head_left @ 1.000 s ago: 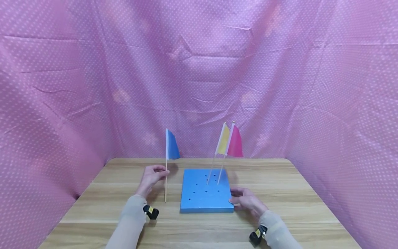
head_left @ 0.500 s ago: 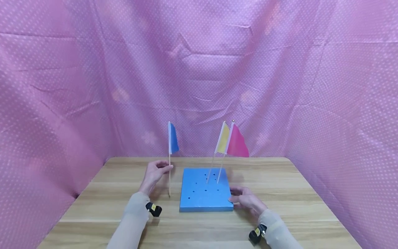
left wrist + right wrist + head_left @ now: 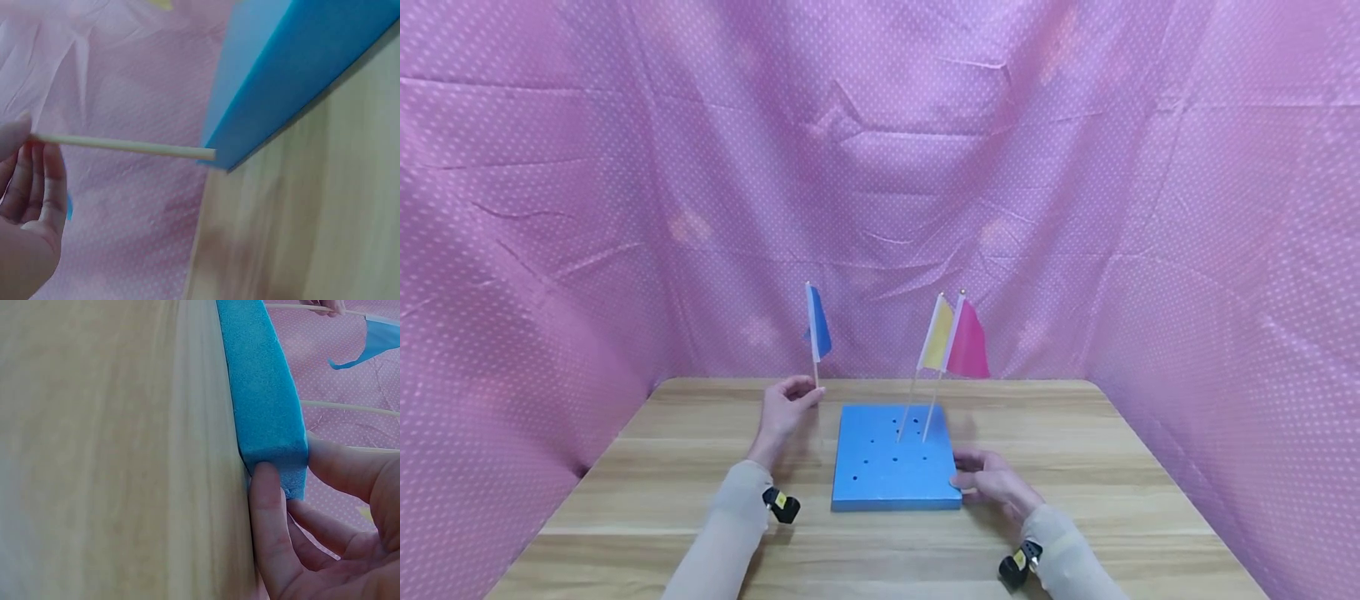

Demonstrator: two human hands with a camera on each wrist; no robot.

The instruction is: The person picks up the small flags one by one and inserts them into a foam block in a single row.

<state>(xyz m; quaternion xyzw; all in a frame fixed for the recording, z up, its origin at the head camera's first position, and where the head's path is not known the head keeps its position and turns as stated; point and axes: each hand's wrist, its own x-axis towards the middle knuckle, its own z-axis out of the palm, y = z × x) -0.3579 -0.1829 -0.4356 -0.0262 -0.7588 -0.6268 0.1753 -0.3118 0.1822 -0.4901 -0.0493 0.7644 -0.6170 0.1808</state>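
Left of the blue foam board (image 3: 880, 490), my left hand (image 3: 784, 414) pinches the wooden stick of a blue flag (image 3: 821, 325) between thumb and fingers. The flag's top leans slightly left. In the left wrist view the bare lower end of the stick (image 3: 125, 145) points past the fingers and overlaps the board's corner (image 3: 250, 125); contact cannot be told. My right hand (image 3: 996, 483) grips the board's near right corner, thumb on top and fingers against the side (image 3: 265, 387). A yellow flag (image 3: 936, 337) and a pink flag (image 3: 968, 342) stand in the board, tilted right.
Several small holes dot the board's top, including one near its front left (image 3: 855, 478). The board lies flat on a wooden table (image 3: 820, 550). Pink dotted cloth (image 3: 880, 208) hangs behind and on both sides. A small black camera sits on each wrist.
My left hand has moved right and away from me, lifting the blue flag, whose stick has gone from upright to tilted. The right hand stays on the board. The pink flag's cloth has swayed.
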